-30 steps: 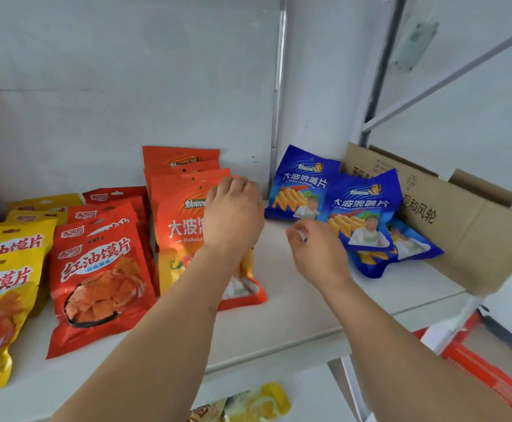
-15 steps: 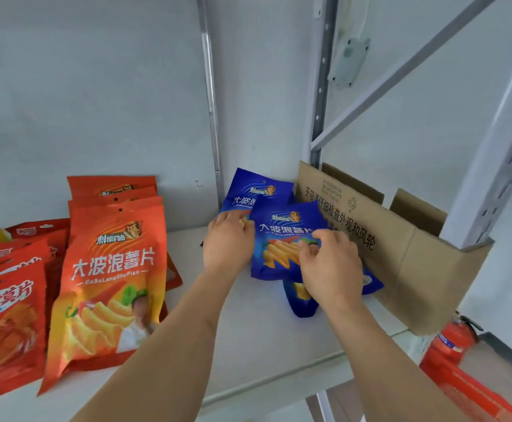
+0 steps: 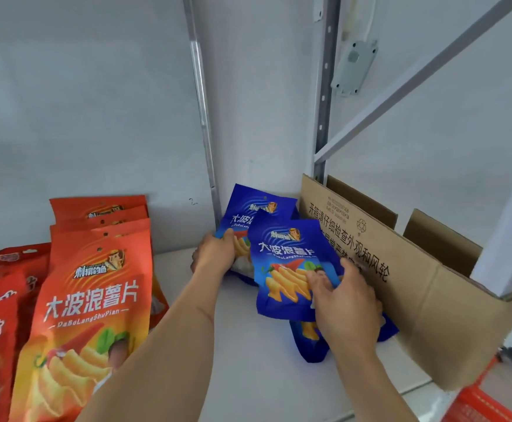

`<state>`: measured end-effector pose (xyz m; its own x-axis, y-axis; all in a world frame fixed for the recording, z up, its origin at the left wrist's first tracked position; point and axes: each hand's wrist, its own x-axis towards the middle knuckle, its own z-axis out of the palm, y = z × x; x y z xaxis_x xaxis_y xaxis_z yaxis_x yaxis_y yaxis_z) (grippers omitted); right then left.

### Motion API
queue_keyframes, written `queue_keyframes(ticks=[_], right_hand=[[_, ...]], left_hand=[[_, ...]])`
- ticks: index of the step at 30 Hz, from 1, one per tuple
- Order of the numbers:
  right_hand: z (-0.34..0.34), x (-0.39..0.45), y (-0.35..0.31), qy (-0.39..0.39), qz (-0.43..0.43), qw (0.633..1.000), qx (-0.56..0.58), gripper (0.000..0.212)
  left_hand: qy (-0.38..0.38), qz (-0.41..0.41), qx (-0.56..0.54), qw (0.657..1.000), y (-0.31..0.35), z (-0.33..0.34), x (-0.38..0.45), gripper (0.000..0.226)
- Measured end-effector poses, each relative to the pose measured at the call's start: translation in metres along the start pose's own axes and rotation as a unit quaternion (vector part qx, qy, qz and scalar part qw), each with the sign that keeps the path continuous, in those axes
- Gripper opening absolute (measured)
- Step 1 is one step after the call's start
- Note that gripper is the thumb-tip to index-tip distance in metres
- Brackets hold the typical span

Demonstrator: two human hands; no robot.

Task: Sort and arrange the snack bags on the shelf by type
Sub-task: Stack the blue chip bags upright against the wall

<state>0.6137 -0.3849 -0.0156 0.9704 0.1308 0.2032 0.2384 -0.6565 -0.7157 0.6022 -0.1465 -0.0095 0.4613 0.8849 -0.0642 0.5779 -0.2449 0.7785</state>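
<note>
At frame centre, left hand (image 3: 215, 254) gripping the rear blue bag (image 3: 250, 213), right hand (image 3: 344, 303) pinching the front blue bag (image 3: 288, 263), both upright, long axes vertical, beside cardboard box (image 3: 416, 287); orange bags (image 3: 93, 287) lower left.

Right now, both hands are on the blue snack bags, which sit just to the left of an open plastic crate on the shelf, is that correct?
Not quite: the head view shows a cardboard box, not a plastic crate. The left hand and right hand are indeed on the blue snack bags, just left of it.
</note>
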Motion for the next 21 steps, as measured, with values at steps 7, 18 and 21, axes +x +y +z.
queue_keyframes(ticks=[7, 18, 21], right_hand=[[0.008, 0.01, 0.0, 0.01, 0.016, 1.0, 0.01, 0.067], [0.016, 0.024, -0.007, -0.031, -0.011, 0.999, 0.018, 0.056], [0.023, 0.026, -0.014, -0.041, -0.043, 0.997, 0.04, 0.055]], left_hand=[[-0.023, -0.004, 0.014, 1.0, 0.002, -0.007, 0.01, 0.056], [-0.13, 0.003, -0.3, 0.945, 0.001, -0.017, -0.015, 0.031], [-0.174, -0.022, -0.377, 0.91, 0.007, -0.024, -0.028, 0.044]])
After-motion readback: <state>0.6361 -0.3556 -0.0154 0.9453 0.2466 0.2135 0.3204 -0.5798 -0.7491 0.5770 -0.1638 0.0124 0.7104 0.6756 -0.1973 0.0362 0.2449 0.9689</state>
